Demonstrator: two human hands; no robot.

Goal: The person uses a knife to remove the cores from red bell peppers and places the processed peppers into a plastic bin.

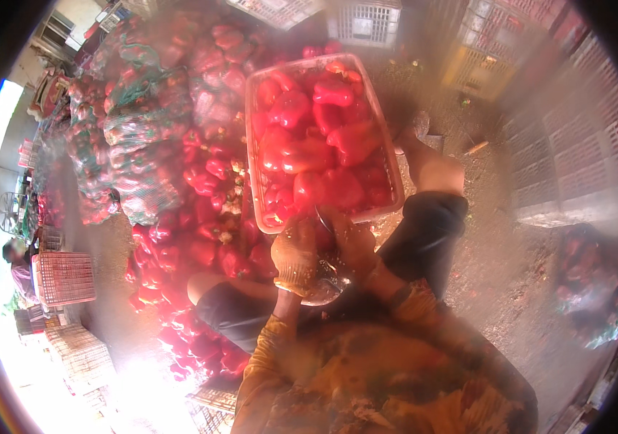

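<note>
My left hand [295, 258], in a yellowish glove, is closed at the near edge of a crate. Close beside it, my right hand [350, 246] is closed too, with a dark band at its wrist. Between the two, a dark red bell pepper [325, 237] shows in part, mostly covered by the fingers. A thin dark edge rises by the right fingers; what it belongs to is too blurred to tell. Just beyond my hands stands the pink plastic crate [252, 155], heaped with red bell peppers [309, 153]. Beneath my hands lies something shiny and pale [327, 289], partly hidden.
Loose red peppers [204, 249] spread over the floor at left, beside stacked mesh sacks [135, 137] of peppers. My bent legs [424, 239] flank the crate. Plastic crates [576, 137] stand at right and at the back [364, 23]. A person [21, 271] is at far left.
</note>
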